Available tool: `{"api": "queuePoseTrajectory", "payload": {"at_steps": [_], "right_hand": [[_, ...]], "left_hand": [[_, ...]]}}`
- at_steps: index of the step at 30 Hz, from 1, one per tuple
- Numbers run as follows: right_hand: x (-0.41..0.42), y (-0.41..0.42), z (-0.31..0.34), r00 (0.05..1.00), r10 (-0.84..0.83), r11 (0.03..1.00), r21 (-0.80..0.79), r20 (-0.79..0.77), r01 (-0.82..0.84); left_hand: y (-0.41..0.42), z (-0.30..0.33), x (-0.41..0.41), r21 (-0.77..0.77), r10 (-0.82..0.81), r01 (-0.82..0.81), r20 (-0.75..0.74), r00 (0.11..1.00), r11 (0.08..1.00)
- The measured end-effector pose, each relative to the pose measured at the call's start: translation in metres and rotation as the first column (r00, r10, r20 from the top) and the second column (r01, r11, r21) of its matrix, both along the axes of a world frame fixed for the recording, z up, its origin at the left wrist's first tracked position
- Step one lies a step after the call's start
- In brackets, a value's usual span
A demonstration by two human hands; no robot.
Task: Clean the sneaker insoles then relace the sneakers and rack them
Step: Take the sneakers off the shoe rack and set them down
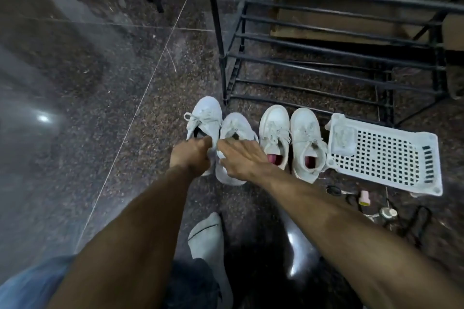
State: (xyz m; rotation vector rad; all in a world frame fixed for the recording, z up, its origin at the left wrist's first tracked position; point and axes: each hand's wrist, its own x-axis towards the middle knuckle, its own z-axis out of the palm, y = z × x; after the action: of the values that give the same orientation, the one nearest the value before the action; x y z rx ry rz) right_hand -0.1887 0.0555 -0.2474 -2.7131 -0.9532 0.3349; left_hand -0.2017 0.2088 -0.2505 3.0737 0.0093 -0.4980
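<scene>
Both hands are down on the left pair of sneakers (pixel 221 133), just near of the black rack (pixel 326 57). Left hand (pixel 192 155) is curled at the left shoe's collar, grip unclear. Right hand (pixel 242 158) lies flat, fingers together, over the right shoe's opening.
</scene>
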Motion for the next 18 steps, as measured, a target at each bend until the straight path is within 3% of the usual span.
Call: {"api": "queuePoseTrajectory", "payload": {"at_steps": [5, 8, 16, 18], "right_hand": [[0.009, 0.006, -0.033, 0.991, -0.127, 0.991, -0.040, 0.030, 0.128], [0.016, 0.006, -0.048, 0.986, -0.155, 0.985, -0.080, -0.055, 0.150], [0.019, 0.001, -0.073, 0.964, -0.091, 0.991, -0.120, -0.250, 0.063], [0.016, -0.010, -0.070, 0.963, -0.067, 0.997, -0.065, -0.263, 0.052]], "left_hand": [[-0.005, -0.024, 0.016, 0.008, 0.043, -0.043, -0.084, 0.995, 0.999], [-0.011, -0.038, 0.013, 0.009, 0.049, -0.049, -0.135, 0.990, 0.999], [-0.014, -0.046, 0.013, 0.047, 0.084, -0.073, -0.299, 0.951, 0.996], [-0.016, -0.044, 0.012, 0.049, 0.103, -0.092, -0.318, 0.942, 0.995]]}}
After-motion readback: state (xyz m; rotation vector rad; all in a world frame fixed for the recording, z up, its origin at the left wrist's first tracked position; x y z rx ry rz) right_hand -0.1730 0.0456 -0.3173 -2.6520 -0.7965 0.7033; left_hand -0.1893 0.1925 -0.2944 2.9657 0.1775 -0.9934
